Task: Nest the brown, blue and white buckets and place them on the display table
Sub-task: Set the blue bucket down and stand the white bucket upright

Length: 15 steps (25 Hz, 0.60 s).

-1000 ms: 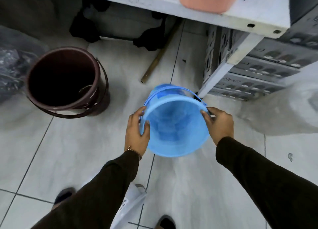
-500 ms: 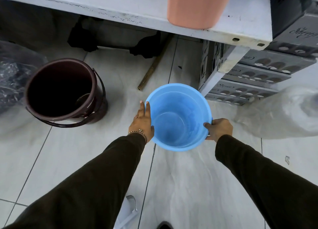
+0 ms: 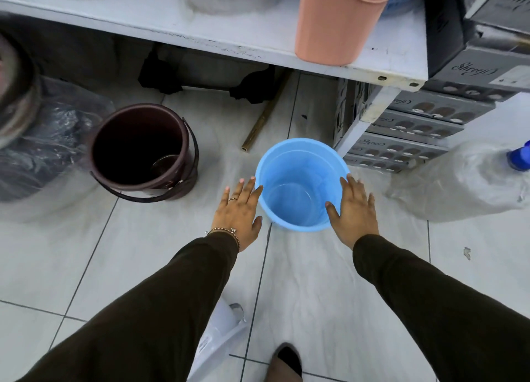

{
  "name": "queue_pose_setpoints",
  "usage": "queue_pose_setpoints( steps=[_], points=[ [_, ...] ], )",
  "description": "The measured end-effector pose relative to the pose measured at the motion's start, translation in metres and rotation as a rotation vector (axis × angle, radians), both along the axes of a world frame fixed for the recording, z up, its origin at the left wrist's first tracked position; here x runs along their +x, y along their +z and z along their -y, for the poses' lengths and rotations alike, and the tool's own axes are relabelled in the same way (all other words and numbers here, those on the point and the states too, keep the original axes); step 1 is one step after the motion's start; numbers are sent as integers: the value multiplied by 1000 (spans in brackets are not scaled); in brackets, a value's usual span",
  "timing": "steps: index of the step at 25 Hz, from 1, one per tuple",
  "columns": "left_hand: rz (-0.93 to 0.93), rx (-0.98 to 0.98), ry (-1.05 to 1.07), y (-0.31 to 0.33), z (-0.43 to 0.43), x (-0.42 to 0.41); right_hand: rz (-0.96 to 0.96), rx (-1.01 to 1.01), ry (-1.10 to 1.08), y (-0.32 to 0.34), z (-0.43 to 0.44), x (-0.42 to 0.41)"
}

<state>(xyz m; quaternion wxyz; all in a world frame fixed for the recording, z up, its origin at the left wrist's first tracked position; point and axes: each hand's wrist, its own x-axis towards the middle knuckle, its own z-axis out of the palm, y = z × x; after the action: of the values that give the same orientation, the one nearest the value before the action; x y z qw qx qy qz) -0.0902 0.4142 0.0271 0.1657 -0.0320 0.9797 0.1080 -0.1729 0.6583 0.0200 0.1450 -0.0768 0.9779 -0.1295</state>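
Observation:
A blue bucket (image 3: pixel 298 189) stands upright on the tiled floor in the middle of the view, mouth up and empty. My left hand (image 3: pixel 239 209) is spread flat just left of its rim, fingers apart, holding nothing. My right hand (image 3: pixel 354 209) is open too, fingers extended over the bucket's right rim; contact is unclear. A brown bucket (image 3: pixel 143 149) with a dropped handle stands upright to the left, a small round object in its bottom. A white plastic object (image 3: pixel 220 330) pokes out below my left arm; whether it is the white bucket I cannot tell.
A white display table (image 3: pixel 229 34) spans the top, carrying a salmon bin (image 3: pixel 335 20). Its leg (image 3: pixel 361 126) stands right of the blue bucket, beside stacked grey boxes (image 3: pixel 415 129). Plastic-wrapped goods lie far left (image 3: pixel 43 149) and right (image 3: pixel 464 180). A brass pipe (image 3: pixel 263 120) lies on the floor.
The blue bucket went from tilted in both hands to standing on the floor. Both hands have let go of its rim and opened flat beside it.

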Motion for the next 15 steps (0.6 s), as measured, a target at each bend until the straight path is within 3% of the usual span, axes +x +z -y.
queue_pose_setpoints(
  steps=[4, 7, 11, 15],
  points=[
    [25, -7, -3, 21, 21, 69, -58, 2, 169, 24, 21, 67],
    [91, 150, 115, 21, 46, 142, -53, 48, 270, 21, 40, 130],
    [174, 314, 394, -9, 56, 283, 154, 165, 446, -19, 68, 237],
    [414, 344, 461, -79, 40, 378, 312, 219, 631, -82, 108, 312]
  ],
)
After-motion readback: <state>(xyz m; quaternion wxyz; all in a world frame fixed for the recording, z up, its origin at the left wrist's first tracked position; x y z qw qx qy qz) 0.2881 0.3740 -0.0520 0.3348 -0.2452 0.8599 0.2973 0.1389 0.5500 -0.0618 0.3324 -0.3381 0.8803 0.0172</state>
